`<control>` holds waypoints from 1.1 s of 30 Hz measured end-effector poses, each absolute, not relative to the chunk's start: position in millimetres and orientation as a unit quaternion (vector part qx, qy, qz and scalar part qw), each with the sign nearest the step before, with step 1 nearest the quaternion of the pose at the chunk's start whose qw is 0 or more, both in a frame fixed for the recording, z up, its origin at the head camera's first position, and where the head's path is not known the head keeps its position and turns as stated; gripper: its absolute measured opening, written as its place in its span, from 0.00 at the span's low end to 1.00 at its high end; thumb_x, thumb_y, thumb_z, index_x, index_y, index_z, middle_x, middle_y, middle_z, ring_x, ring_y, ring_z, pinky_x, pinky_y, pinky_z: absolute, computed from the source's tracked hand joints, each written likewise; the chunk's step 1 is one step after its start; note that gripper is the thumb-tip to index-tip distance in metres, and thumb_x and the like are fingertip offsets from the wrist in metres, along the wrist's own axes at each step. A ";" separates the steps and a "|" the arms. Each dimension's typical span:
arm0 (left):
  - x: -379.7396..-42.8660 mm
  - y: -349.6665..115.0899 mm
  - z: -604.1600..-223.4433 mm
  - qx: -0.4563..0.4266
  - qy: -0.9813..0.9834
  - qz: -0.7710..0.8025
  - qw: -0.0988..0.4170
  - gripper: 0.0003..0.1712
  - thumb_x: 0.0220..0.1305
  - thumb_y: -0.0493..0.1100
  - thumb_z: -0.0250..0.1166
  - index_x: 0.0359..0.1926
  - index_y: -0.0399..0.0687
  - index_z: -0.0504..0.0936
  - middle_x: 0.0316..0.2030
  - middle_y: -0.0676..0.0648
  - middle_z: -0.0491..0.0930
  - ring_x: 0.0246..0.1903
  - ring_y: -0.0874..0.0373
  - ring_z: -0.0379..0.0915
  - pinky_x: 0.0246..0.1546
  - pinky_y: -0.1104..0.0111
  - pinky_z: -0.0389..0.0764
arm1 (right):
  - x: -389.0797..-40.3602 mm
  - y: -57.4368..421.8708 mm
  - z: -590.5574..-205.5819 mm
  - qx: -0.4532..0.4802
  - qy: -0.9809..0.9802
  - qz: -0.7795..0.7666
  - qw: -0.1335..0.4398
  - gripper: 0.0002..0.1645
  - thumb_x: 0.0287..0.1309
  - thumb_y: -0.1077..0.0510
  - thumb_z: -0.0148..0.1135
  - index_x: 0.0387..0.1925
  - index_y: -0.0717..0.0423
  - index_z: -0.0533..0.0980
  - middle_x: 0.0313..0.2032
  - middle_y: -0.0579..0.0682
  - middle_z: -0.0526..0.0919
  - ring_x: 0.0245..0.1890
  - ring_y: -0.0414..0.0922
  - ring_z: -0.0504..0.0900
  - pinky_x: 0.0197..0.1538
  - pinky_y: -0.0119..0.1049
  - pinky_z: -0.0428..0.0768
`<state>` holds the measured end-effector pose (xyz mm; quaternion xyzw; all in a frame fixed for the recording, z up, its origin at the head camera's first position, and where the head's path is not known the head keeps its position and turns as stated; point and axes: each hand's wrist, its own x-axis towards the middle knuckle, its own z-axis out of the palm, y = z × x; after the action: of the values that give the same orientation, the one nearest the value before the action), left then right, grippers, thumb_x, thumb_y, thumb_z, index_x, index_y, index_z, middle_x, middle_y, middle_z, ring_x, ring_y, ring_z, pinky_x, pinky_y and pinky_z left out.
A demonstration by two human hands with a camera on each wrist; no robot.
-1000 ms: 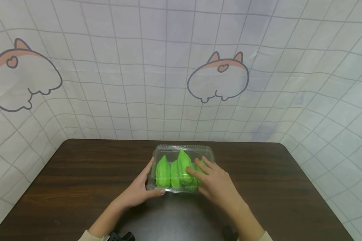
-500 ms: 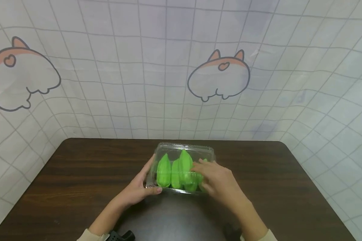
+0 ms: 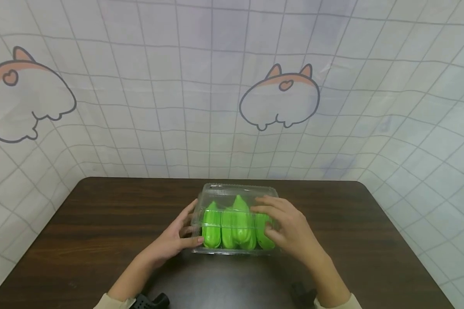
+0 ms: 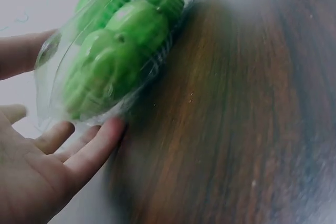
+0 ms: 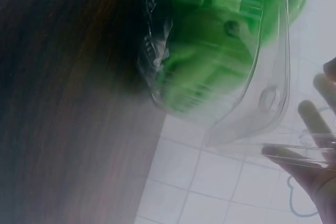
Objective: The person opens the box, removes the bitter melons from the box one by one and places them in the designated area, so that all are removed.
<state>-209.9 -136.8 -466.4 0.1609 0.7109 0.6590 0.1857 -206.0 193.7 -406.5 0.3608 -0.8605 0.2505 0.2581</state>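
Observation:
A clear plastic hinged box (image 3: pixel 232 252) stands on the table in the head view, with its see-through lid (image 3: pixel 216 191) raised at the back. Inside sit several bright green, ribbed, pointed fruits or vegetables (image 3: pixel 241 223), which bulge above the rim. My left hand (image 3: pixel 166 242) holds the box's left end, thumb at the front corner and fingers along the side. My right hand (image 3: pixel 290 223) is at the right end, fingers spread and slightly bent beside the lid's edge. In the right wrist view its fingers (image 5: pixel 315 121) overlap the clear lid, with no green piece in them.
The dark wooden table (image 3: pixel 100 231) runs back to a white gridded cloth wall (image 3: pixel 201 111) with cartoon animal prints. A black wrist strap (image 3: pixel 151 301) shows at the left sleeve.
My right hand has moved right, away from the middle green pieces, uncovering the rightmost one. The box has shifted slightly toward me and right; the left hand has stayed at its end.

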 end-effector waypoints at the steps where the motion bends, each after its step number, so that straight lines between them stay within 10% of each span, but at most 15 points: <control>1: -210.5 -137.6 -466.6 0.161 0.709 0.659 0.190 0.55 0.65 0.40 0.67 0.79 0.69 0.40 0.76 0.37 0.44 0.70 0.31 0.55 0.54 0.52 0.80 | -206.1 193.5 -406.4 0.357 -0.860 0.253 0.261 0.32 0.43 0.72 0.60 0.52 0.46 0.83 0.58 0.48 0.82 0.61 0.49 0.77 0.55 0.47 0.80; 8: -212.5 -138.9 -468.8 0.144 0.689 0.678 0.211 0.47 0.68 0.39 0.65 0.79 0.52 0.47 0.75 0.33 0.48 0.67 0.36 0.63 0.52 0.55 0.82 | -205.1 195.6 -405.1 0.339 -0.860 0.281 0.257 0.29 0.46 0.70 0.64 0.51 0.46 0.83 0.59 0.47 0.81 0.62 0.48 0.76 0.61 0.50 0.77; 33: -213.1 -154.2 -465.2 0.212 0.678 0.660 0.246 0.53 0.63 0.34 0.68 0.80 0.51 0.45 0.79 0.41 0.36 0.73 0.28 0.45 0.47 0.50 0.83 | -209.7 219.0 -401.2 0.278 -0.813 0.454 0.236 0.36 0.53 0.74 0.64 0.64 0.51 0.75 0.63 0.48 0.77 0.61 0.45 0.78 0.47 0.28 0.82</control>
<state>-213.1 -154.2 -465.2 0.2117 0.6776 0.6601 0.2456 -209.7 219.0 -401.2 0.2784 -0.8130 0.4538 0.2360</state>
